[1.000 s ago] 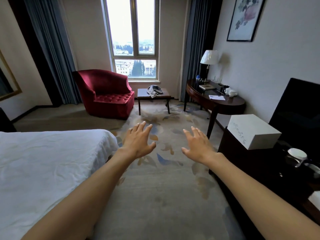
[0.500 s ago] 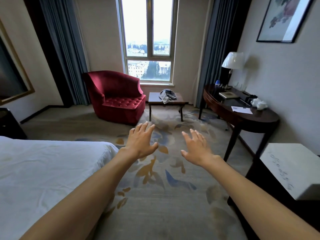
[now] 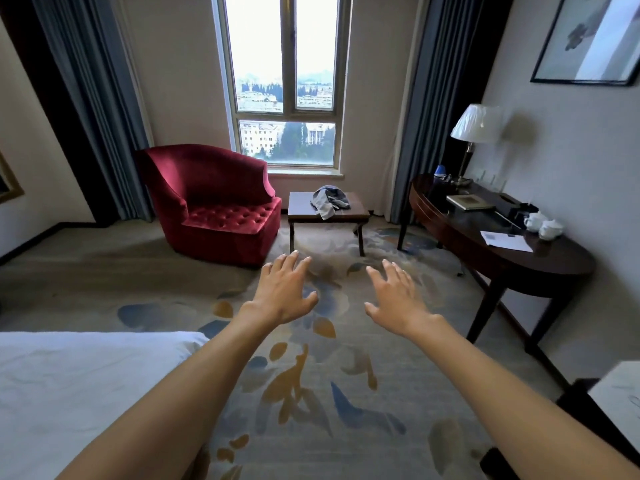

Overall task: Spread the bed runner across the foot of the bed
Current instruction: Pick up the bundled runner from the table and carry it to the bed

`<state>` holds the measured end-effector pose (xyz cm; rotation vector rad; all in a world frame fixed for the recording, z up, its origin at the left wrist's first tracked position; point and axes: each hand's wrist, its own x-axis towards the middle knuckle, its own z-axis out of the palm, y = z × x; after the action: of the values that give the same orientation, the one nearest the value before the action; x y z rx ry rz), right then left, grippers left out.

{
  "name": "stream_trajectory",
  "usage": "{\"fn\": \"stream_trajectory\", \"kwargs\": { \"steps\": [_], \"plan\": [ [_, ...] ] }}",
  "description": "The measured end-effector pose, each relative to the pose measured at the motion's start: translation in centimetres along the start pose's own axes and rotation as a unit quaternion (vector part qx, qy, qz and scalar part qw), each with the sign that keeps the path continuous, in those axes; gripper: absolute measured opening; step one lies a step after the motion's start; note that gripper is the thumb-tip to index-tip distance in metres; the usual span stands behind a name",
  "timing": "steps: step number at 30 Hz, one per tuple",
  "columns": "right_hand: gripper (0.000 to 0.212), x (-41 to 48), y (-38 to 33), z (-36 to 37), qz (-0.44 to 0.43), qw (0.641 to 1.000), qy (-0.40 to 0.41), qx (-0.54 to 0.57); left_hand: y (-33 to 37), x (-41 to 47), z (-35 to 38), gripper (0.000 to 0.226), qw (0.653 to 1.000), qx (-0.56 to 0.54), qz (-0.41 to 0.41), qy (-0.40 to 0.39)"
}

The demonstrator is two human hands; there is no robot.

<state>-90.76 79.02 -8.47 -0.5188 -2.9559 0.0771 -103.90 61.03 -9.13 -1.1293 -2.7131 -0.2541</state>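
Note:
A crumpled grey cloth, possibly the bed runner (image 3: 329,199), lies on a small dark side table (image 3: 301,207) under the window. The bed (image 3: 76,393), covered in a white sheet, fills the lower left. My left hand (image 3: 284,292) and my right hand (image 3: 396,299) are both stretched out in front of me over the carpet, fingers spread, holding nothing. Both hands are well short of the side table and to the right of the bed's corner.
A red armchair (image 3: 214,206) stands left of the side table. A dark half-round desk (image 3: 498,244) with a lamp (image 3: 474,133), cups and papers lines the right wall. A white box (image 3: 620,396) sits at the lower right. Patterned carpet (image 3: 311,393) lies ahead.
The view has moved forward toward the window; the armchair, side table and desk are nearer, and less of the bed shows. Both hands stay outstretched and empty.

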Motion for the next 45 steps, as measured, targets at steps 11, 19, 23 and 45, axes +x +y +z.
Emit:
{"fn": "stream_trajectory", "kwargs": {
  "steps": [11, 19, 23, 45],
  "plan": [
    [0.075, 21.8, 6.6, 4.6, -0.005, 1.0, 0.016, -0.001, -3.5, 21.4, 6.8, 0.076, 1.0, 0.003, 0.0, -0.001],
    [0.079, 37.8, 11.8, 6.6, -0.001, 1.0, 0.002, 0.009, -4.8, 37.6, 10.6, 0.077, 1.0, -0.006, 0.001, -0.017],
    [0.08, 44.8, 13.5, 8.1, -0.007, 1.0, -0.007, 0.011, -6.4, 44.8, 12.3, 0.075, 1.0, -0.009, -0.004, -0.01],
    [0.076, 86.2, 25.1, 16.3, 0.011, 0.999, -0.039, 0.006, -15.4, 87.8, 25.0, 0.07, 0.998, -0.049, 0.016, -0.028]
  ]
}}
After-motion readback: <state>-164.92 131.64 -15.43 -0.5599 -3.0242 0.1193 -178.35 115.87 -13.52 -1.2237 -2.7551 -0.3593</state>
